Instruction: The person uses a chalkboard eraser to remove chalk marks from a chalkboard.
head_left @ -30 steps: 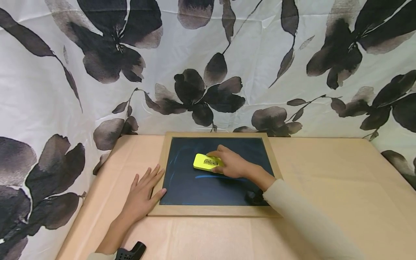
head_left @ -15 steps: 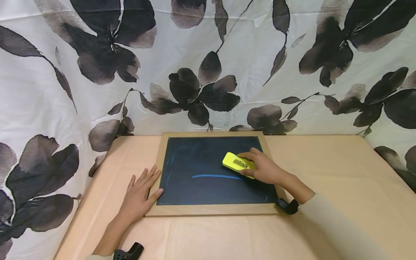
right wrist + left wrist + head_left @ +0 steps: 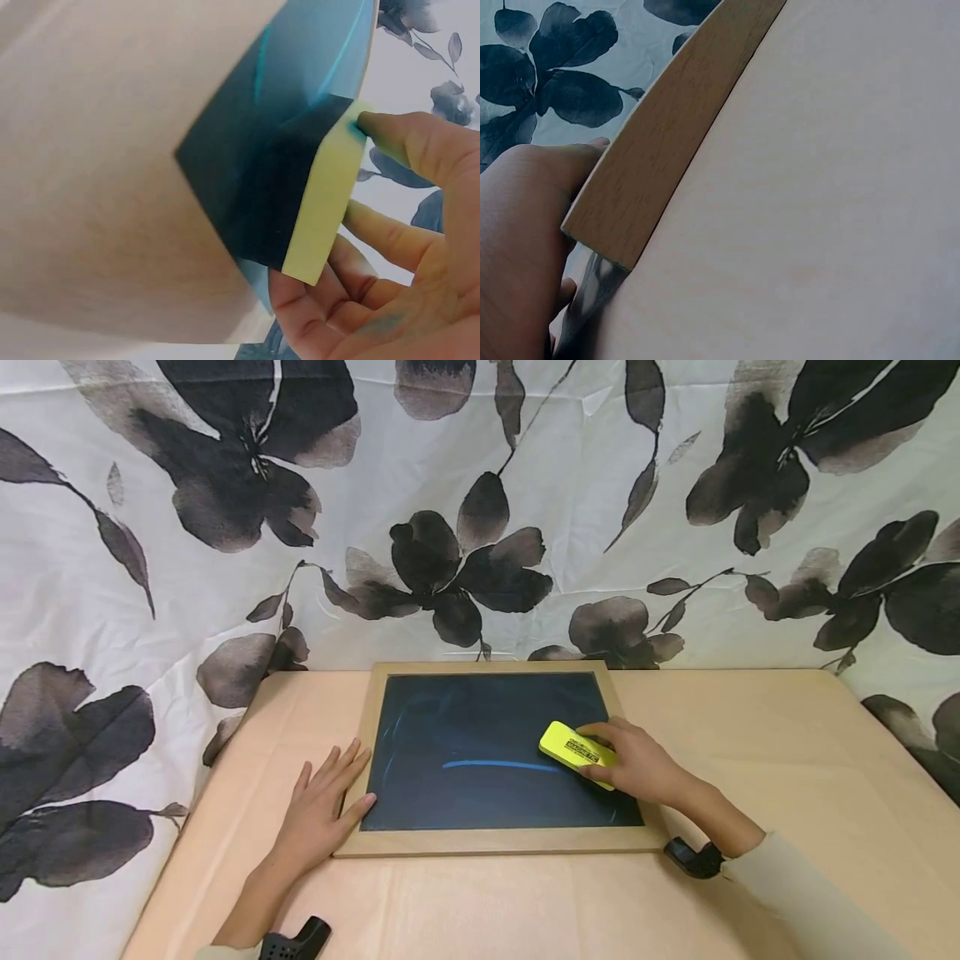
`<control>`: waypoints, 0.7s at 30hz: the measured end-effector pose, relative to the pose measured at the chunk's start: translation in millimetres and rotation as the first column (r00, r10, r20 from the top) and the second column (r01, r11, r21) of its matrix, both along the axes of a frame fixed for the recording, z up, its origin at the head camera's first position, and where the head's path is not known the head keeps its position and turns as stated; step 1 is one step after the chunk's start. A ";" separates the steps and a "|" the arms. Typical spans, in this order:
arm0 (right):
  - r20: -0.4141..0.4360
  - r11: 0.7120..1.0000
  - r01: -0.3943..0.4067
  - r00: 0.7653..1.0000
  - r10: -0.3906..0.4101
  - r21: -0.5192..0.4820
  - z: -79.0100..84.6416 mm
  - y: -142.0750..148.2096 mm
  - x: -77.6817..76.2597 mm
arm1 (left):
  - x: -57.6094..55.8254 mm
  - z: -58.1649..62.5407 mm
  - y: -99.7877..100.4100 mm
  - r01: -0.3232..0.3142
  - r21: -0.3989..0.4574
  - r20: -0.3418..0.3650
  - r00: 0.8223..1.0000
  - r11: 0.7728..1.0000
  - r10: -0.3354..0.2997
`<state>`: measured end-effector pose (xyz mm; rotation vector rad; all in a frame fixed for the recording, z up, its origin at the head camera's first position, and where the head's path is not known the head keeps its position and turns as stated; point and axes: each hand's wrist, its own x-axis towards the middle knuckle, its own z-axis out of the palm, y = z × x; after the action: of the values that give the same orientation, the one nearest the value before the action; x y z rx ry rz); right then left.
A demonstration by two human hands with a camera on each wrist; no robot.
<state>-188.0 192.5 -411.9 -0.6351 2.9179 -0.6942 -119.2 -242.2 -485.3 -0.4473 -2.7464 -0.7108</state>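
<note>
A wood-framed chalkboard lies on the table, with a blue chalk line across its middle and faint blue streaks at its left. My right hand grips a yellow board eraser printed "MAGNETIC", thumb and fingers on its long sides, over the board's right part. In the right wrist view the eraser's dark felt faces the board, and blue dust marks the thumb. My left hand lies with fingers spread at the frame's left side, the thumb over its edge. The left wrist view shows this hand beside the wooden frame.
The pale wooden table extends around the board. Behind and to the left hangs a white cloth with dark flowers. A black wrist device sits on the right wrist, another black device on the left.
My right hand has carried the eraser rightward from the board's middle, then slightly down, uncovering more of the blue line. The left hand keeps its place at the frame.
</note>
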 end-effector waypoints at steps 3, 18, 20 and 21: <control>0.004 1.000 -0.019 1.000 0.019 -0.025 1.0 3.8 -1.5 | -1.4 1.2 0.9 0.007 0.004 0.008 1.000 1.000 -0.007; 0.029 0.988 -0.032 0.999 0.037 -0.149 -3.4 -3.0 -5.1 | -5.6 7.0 -3.9 0.012 0.009 0.034 0.999 1.000 -0.012; 0.022 0.989 -0.036 0.999 0.039 -0.141 -3.5 -6.6 -5.4 | -6.0 7.1 -4.2 0.011 0.009 0.035 0.999 1.000 -0.012; 0.018 0.989 -0.040 0.999 0.043 -0.139 -3.0 -8.5 -5.5 | -6.4 7.2 -4.3 0.011 0.009 0.034 0.999 1.000 -0.011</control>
<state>-193.6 184.1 -414.9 -0.6947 2.8470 -0.8996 -125.6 -246.5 -478.1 -0.4530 -2.7737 -0.7398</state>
